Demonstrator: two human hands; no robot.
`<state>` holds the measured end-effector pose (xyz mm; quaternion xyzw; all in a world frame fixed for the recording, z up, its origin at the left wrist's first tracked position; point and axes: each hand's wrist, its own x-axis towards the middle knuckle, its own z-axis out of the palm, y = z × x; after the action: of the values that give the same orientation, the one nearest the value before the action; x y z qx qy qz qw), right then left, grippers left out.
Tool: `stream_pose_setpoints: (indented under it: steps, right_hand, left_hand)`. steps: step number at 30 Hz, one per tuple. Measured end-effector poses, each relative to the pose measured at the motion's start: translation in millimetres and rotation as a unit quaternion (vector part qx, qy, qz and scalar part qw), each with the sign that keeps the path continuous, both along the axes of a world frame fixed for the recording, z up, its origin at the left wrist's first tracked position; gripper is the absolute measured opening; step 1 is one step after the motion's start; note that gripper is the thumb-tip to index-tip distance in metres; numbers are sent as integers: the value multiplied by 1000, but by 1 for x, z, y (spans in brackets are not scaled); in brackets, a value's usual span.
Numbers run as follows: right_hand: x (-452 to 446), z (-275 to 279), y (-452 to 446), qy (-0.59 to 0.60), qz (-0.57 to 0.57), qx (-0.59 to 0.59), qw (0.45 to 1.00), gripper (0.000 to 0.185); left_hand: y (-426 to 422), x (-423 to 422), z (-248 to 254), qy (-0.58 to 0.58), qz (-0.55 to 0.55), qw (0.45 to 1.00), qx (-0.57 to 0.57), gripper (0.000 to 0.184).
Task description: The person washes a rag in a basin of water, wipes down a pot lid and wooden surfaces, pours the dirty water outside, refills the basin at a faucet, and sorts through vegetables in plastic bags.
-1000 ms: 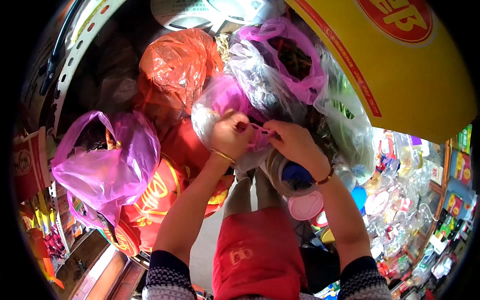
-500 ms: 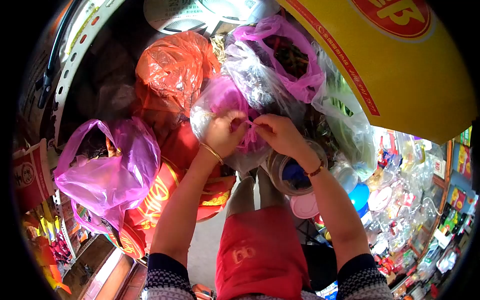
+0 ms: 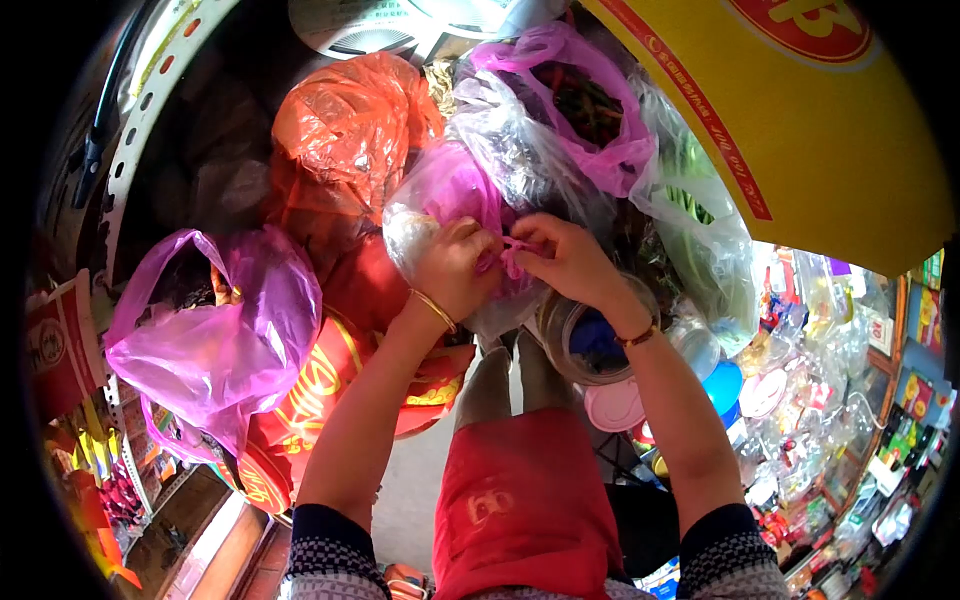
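Observation:
In the middle of the head view, a pink plastic bag [image 3: 466,188] sits inside a clear plastic bag [image 3: 408,222]. My left hand [image 3: 458,268] is closed, its fingers pinching the gathered pink plastic at the top. Close beside it, my right hand [image 3: 570,262] pinches another twisted strand of the same pink bag between thumb and fingers. A thin strip of pink plastic stretches between the two hands. What lies inside the bag is hidden. Below my right hand stands a clear round jar [image 3: 585,345] with something blue in it.
Left is a purple bag [image 3: 225,345]; behind are an orange bag [image 3: 350,125] and a pink bag of dark red and green produce [image 3: 575,110]. A clear bag with green vegetables [image 3: 705,240] lies right. A yellow box [image 3: 800,130] overhangs the upper right. Packaged goods crowd the right.
My hands have shifted slightly and turned, both still gripping the pink plastic. My left fingers have curled in more tightly. The surrounding bags stay almost where they were.

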<state>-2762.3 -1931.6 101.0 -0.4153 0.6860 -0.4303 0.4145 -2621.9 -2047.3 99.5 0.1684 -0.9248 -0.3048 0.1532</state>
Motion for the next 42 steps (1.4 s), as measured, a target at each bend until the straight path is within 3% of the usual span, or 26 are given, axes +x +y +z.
stream_pose_setpoints:
  steps: [2,4,6,10,12,13,15,16,17,18,19,22,24,26,29,31,32,33,34,35,36,37,38,40,41,42]
  right_hand:
    - [3,6,1,33,-34,-4,999,16]
    - [5,2,2,273,34,-136,952,18]
    - [4,4,3,266,53,-109,956,17]
    - [4,9,1,255,96,-62,960,14]
    - [2,10,0,210,66,-37,975,13]
    - [1,10,1,163,37,-11,986,12]
    - [1,6,4,107,50,-30,993,12]
    - [0,3,6,50,63,-49,996,12]
    - [-1,0,7,50,63,-49,996,12]
    - [-1,-3,7,4,43,-32,999,12]
    - [-2,-4,7,-42,24,-15,999,12]
    - [-3,4,6,-79,19,71,994,11]
    - [-4,2,6,-67,20,69,995,12]
    - [-4,-1,6,-56,22,67,996,12]
    - [-2,-6,8,-111,27,47,992,11]
    - [-3,-5,7,-65,60,5,996,11]
    - [-5,-3,7,-65,60,5,996,11]
    - [-7,3,6,36,69,-21,997,15]
    - [-9,7,6,137,78,-47,986,20]
    - [-12,8,8,137,78,-47,986,20]
    - [-16,8,10,171,96,-68,978,17]
    - [-19,7,13,204,114,-89,968,15]
    - [-20,6,16,204,114,-89,968,15]
    - [-19,4,22,169,24,-27,985,14]
    - [-20,4,23,169,24,-27,985,14]
    - [-21,11,21,21,8,10,1000,13]
  left_hand:
    - [3,-1,6,-25,8,999,20,18]
    - [3,1,7,-50,15,998,39,17]
    - [1,4,3,-8,20,991,135,15]
    - [5,6,9,-33,48,986,153,11]
    - [7,5,9,19,60,998,30,12]
    - [6,6,8,19,60,998,30,12]
    - [4,6,9,-13,124,954,273,20]
    - [3,4,12,-13,124,954,273,20]
    - [1,2,15,34,123,988,88,24]
    - [-1,-1,24,80,118,985,-99,28]
    - [1,1,34,66,119,979,-151,31]
    - [20,11,38,109,105,984,-90,30]
    - [25,21,22,131,71,985,-84,28]
    - [35,15,19,68,79,990,-97,26]
    - [33,7,13,52,75,994,-67,22]
    - [29,5,5,50,70,994,-61,21]
    - [24,6,1,54,75,991,100,16]
    - [20,9,-2,55,77,962,258,12]
    - [14,15,-7,55,76,962,258,12]
    - [7,25,-12,48,131,843,519,8]
    - [2,30,-14,37,174,653,736,5]
    - [0,33,-16,41,170,610,773,5]
    - [2,35,-18,41,169,610,773,5]
    - [7,33,-3,-71,255,758,596,8]
    - [8,29,-2,-71,255,759,596,8]
    - [9,25,0,-6,218,820,529,14]
